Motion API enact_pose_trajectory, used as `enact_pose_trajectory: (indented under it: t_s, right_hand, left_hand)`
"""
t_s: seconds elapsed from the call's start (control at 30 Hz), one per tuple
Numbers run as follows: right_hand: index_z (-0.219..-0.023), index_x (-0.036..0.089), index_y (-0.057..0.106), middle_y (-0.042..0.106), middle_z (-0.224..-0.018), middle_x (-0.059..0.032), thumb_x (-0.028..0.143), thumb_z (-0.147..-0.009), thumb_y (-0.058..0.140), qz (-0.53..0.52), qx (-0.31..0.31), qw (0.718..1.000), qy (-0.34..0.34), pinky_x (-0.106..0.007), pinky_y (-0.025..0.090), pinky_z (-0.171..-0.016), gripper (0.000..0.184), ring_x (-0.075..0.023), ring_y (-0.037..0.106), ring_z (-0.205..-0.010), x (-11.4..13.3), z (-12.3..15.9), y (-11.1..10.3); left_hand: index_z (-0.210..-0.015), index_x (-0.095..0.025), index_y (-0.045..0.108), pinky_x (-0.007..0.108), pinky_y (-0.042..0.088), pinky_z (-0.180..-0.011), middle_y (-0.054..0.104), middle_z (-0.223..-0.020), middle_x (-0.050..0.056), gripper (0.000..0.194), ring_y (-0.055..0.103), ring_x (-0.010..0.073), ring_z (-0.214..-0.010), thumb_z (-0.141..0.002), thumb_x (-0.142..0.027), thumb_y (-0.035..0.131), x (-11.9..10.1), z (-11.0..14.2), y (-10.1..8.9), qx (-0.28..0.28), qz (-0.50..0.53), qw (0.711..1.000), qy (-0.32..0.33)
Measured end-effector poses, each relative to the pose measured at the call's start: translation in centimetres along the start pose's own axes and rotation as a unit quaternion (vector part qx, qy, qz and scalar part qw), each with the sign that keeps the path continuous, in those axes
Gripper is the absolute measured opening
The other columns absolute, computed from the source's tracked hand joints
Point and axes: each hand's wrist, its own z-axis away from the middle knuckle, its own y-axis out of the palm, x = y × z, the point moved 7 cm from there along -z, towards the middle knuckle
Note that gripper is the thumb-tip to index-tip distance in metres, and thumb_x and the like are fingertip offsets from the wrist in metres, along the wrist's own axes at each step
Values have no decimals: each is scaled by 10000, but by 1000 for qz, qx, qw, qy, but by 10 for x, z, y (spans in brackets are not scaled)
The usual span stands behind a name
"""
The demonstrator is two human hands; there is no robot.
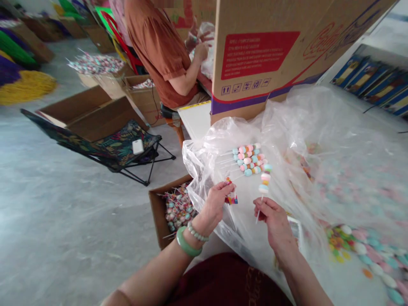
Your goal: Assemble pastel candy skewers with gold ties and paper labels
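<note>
My right hand pinches the thin white stick of a candy skewer, which stands roughly upright with pastel marshmallows and coloured gummies threaded on it. In my left hand is a small printed candy wrapper, red and purple, gripped between thumb and fingers. Just beyond both hands, several finished-looking marshmallow skewers lie side by side on clear plastic sheeting, their sticks pointing left. Loose gummies and loose marshmallows are heaped to the right of my right hand.
A large cardboard carton stands at the back of the table. Below left, a box holds many wrapped skewers. A folding chair bears a white device. A co-worker in a rust-coloured top sits behind the carton.
</note>
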Motion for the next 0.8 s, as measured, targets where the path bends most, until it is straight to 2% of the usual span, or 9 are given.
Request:
enact_pose_trajectory:
  t_s: [0.1, 0.17, 0.27, 0.4, 0.53, 0.6, 0.63, 0.73, 0.8]
  right_hand:
    - [-701, 183, 649, 601, -675, 5, 396, -692, 666, -27, -6, 1000, -15, -252, 372, -609, 214, -148, 503, -666, -3, 15, 0]
    - [-707, 179, 658, 598, -669, 1, 398, -703, 654, -65, 12, 997, -30, -258, 381, -627, 219, -153, 504, -672, -7, 18, 7]
    - [-672, 172, 658, 570, -620, 14, 381, -720, 639, -77, 0, 996, -48, -255, 375, -616, 216, -141, 478, -635, -16, 15, 4]
    - [-660, 161, 665, 579, -625, 10, 359, -708, 657, -62, -9, 997, -44, -254, 368, -609, 204, -140, 475, -636, -27, 9, -12]
    - [-650, 163, 654, 559, -593, 19, 364, -695, 671, -97, -8, 995, -19, -248, 353, -576, 207, -129, 456, -591, -29, 11, -24]
    - [-647, 166, 644, 553, -589, 21, 378, -694, 676, -101, -20, 995, -15, -243, 350, -559, 220, -125, 455, -574, -25, 12, -31]
    - [-660, 167, 645, 563, -601, 17, 389, -696, 675, -104, -29, 994, -10, -242, 353, -556, 227, -127, 466, -576, -22, 11, -36]
    - [-727, 172, 647, 591, -629, 2, 425, -724, 650, -117, -61, 991, 2, -245, 364, -563, 253, -137, 500, -594, -15, 8, -53]
    - [-721, 176, 632, 544, -568, 20, 422, -756, 620, -109, -82, 991, -13, -237, 335, -544, 248, -122, 461, -557, -10, 7, -64]
  left_hand:
    - [-650, -127, 616, 220, 396, -524, 587, -589, -5, 206, 509, 91, -520, -572, -265, 747, 19, 17, 27, 2, 28, 1000, -4]
    - [-630, -135, 600, 218, 376, -514, 562, -570, -17, 210, 488, 85, -511, -562, -265, 750, 32, 28, 41, 12, 44, 999, -11]
    - [-641, -137, 599, 218, 336, -492, 548, -577, -17, 217, 454, 76, -497, -595, -304, 730, 46, 37, 48, 29, 37, 998, -43]
    - [-682, -123, 618, 230, 330, -498, 552, -611, 7, 276, 465, 91, -521, -637, -385, 689, 53, 37, 51, 91, -2, 992, -93]
    - [-675, -126, 611, 234, 305, -487, 533, -592, -1, 277, 437, 89, -493, -624, -388, 683, 52, 30, 59, 160, -101, 974, -123]
    - [-653, -135, 603, 238, 303, -498, 515, -567, -11, 226, 419, 93, -496, -660, -357, 648, 42, 20, 67, 190, -199, 958, -81]
    - [-623, -144, 588, 240, 308, -511, 497, -551, -17, 193, 410, 97, -506, -677, -325, 629, 34, 13, 72, 196, -259, 945, -39]
    - [-555, -168, 515, 255, 348, -600, 482, -579, -16, 171, 423, 120, -598, -711, -217, 567, 1, -8, 97, 202, -417, 875, 144]
    - [-573, -175, 497, 262, 358, -638, 495, -620, -10, 145, 434, 128, -636, -714, -156, 522, -8, -19, 116, 223, -467, 827, 221]
